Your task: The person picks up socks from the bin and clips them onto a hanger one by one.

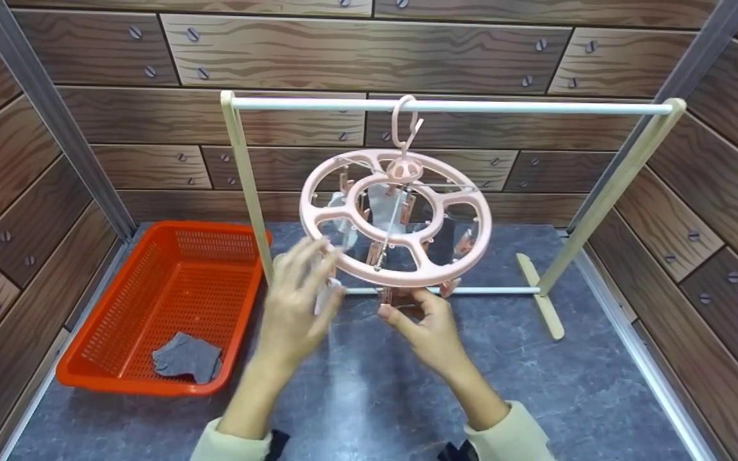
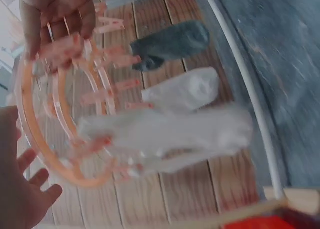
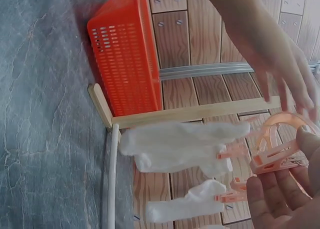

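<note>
I have the round pink peg hanger (image 1: 396, 218) hooked on the white crossbar (image 1: 452, 106) of the small drying rack, tilted toward me, with its near rim just above both hands. My left hand (image 1: 297, 301) is blurred at the near left edge of the ring, fingers spread and relaxed; a bit of white cloth shows at its fingertips, but I cannot tell whether it is gripped. My right hand (image 1: 425, 330) sits under the near rim with fingers curled round a pink clothes peg (image 3: 274, 158), thumb on one side. In the right wrist view two white socks (image 3: 182, 145) hang from pegs, the larger above the smaller, both close to the rack's lower rail (image 1: 471, 290). The left wrist view also shows a dark grey sock (image 2: 172, 44) clipped farther round the ring. The orange basket (image 1: 113, 320) stands left of the rack's left post, nearly touching it, with one grey cloth (image 1: 188, 357) in its near corner. Open grey tabletop (image 1: 587, 384) lies to my right and in front; the wood-pattern walls close in on both sides.
</note>
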A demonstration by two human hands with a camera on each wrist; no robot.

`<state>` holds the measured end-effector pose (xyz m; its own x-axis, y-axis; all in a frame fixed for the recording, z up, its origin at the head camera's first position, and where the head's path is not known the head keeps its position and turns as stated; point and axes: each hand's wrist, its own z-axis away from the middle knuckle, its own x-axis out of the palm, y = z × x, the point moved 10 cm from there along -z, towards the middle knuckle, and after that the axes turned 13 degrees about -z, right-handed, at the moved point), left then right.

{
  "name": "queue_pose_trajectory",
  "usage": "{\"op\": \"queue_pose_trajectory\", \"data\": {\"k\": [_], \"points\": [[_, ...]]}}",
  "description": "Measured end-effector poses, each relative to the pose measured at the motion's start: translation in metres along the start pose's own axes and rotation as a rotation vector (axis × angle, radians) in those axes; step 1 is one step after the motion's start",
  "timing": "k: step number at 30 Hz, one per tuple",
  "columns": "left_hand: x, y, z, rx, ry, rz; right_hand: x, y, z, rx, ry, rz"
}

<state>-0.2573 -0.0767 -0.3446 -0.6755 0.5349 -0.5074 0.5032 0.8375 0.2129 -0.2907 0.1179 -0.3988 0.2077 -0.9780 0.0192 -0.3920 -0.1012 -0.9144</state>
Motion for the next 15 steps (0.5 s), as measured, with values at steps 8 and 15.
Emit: {"op": "queue_pose_trajectory", "data": {"k": [8, 15], "points": [[-0.011, -0.114, 0.053, -0.303, -0.167, -0.205, -0.002, 0.001, -0.001, 0.014, 0.016, -0.007], [0.004, -0.196, 0.128, -0.617, -0.685, -0.334, -0.008, -0.003, 0.004, -0.017, 0.001, -0.022]]}}
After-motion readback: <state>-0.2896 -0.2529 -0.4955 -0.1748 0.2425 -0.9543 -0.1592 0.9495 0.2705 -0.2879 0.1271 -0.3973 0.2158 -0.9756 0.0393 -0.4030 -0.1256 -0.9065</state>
